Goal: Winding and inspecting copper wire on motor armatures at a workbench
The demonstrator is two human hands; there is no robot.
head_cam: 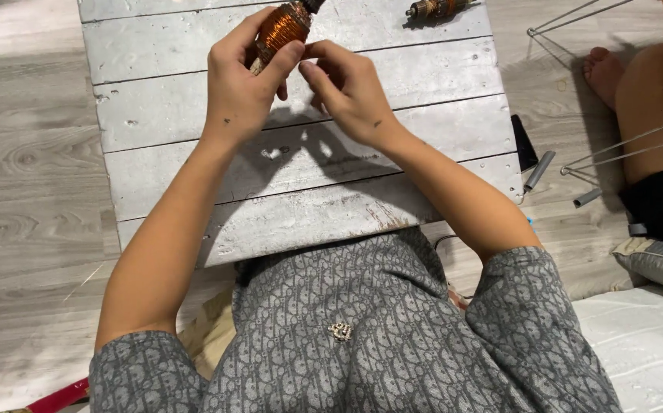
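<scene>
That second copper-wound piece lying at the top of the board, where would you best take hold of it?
Around its thick wound middle, from above. The second copper-wound piece lies flat on the grey plank board, clear of both hands, so fingers can pinch across its width. Its thin shaft ends probably offer less grip.

coil (282,27): copper-orange | board (301,145): whitewashed grey | shirt (393,329): grey patterned

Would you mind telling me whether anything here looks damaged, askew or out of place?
Little stands out. The grey plank board is worn, with chipped paint near its front edge. The left hand holds a copper-wound armature, the right hand touching beside it. A second armature lies at the board's far edge.
</scene>
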